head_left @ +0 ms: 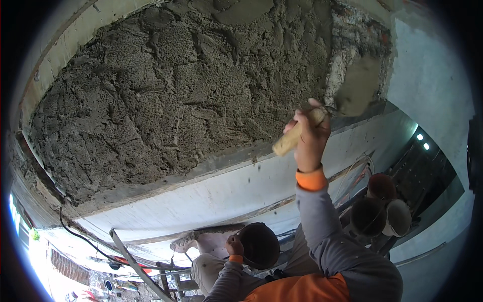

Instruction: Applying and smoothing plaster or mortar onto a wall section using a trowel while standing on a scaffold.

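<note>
My right hand (311,128), raised at the right, is closed round the wooden handle of a trowel (286,143). The trowel's blade, smeared and blurred, lies over a rough patch (342,70) at the right end of the wall panel; whether it touches cannot be made out. Wet grey mortar (191,95), uneven and ridged, covers most of the panel. Low down near my lap, my left hand (234,245) grips the rim of a dark bucket (261,245). What the bucket holds is too dark to tell.
Several buckets (397,218) are grouped at the lower right. A ledge (221,163) borders the mortar below, above a pale wall (176,209). Wooden bars (136,261) and a dark cable (83,242) stand at lower left, with cluttered ground beyond.
</note>
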Demonstrator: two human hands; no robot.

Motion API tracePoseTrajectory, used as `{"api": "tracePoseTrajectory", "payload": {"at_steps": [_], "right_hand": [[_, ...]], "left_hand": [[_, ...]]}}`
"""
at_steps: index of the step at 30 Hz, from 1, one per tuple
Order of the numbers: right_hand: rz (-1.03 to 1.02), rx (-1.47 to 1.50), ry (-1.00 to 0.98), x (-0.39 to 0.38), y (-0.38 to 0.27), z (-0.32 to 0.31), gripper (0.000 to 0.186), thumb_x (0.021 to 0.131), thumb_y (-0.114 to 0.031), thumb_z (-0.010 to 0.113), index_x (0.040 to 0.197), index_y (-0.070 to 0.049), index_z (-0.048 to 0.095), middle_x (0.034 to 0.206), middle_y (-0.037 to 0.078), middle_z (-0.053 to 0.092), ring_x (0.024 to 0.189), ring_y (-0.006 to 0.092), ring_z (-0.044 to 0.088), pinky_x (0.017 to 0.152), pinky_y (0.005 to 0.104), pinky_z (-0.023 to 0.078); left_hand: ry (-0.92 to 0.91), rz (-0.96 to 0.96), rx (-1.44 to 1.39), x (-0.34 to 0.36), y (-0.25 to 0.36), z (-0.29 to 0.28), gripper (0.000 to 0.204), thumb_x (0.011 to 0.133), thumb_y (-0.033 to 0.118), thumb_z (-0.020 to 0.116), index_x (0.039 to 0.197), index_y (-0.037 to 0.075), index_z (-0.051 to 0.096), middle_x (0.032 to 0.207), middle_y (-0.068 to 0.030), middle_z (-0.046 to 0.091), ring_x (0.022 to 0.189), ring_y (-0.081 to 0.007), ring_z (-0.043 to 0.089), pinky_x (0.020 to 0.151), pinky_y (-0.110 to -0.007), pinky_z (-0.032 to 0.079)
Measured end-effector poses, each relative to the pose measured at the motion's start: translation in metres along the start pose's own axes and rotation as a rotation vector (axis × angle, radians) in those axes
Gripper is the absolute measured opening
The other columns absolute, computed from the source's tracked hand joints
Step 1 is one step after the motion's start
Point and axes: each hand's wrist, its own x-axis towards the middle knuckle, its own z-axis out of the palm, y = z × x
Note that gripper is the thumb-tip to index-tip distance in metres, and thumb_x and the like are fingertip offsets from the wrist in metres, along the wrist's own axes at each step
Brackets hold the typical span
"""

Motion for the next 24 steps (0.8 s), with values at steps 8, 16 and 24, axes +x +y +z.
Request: {"api": "tracePoseTrajectory", "payload": {"at_steps": [8, 16, 24], "right_hand": [[-0.090, -1.326, -0.392, -0.018, 0.125, -0.118, 0.034, 0.071, -0.016, 0.060, 0.101, -0.003, 0.051, 0.077, 0.021, 0.061, 0.074, 0.0386, 0.059, 0.065, 0.0444, 0.049], [0.679, -0.954, -0.712, -0.193, 0.095, -0.175, 0.037, 0.070, -0.022, 0.060, 0.098, -0.001, 0.050, 0.080, 0.023, 0.059, 0.078, 0.0407, 0.058, 0.066, 0.0441, 0.047], [0.849, -1.462, -1.794, -0.224, 0.091, -0.225, 0.034, 0.076, -0.023, 0.055, 0.107, -0.009, 0.053, 0.093, 0.017, 0.061, 0.090, 0.0339, 0.058, 0.073, 0.0436, 0.046]], "left_hand": [[-0.012, 0.013, 0.034, 0.003, -0.001, 0.007, 0.029, 0.081, 0.023, 0.047, 0.070, -0.001, 0.059, 0.068, -0.0234, 0.057, 0.064, -0.0418, 0.055, 0.058, -0.045, 0.041], [-0.011, 0.027, 0.129, 0.005, 0.003, -0.001, 0.030, 0.081, 0.022, 0.046, 0.068, -0.003, 0.058, 0.068, -0.0242, 0.057, 0.062, -0.0387, 0.055, 0.058, -0.044, 0.041], [-0.041, -0.009, -0.026, 0.016, -0.006, 0.003, 0.030, 0.081, 0.022, 0.045, 0.068, -0.001, 0.058, 0.069, -0.0234, 0.058, 0.064, -0.0398, 0.055, 0.058, -0.044, 0.041]]}}
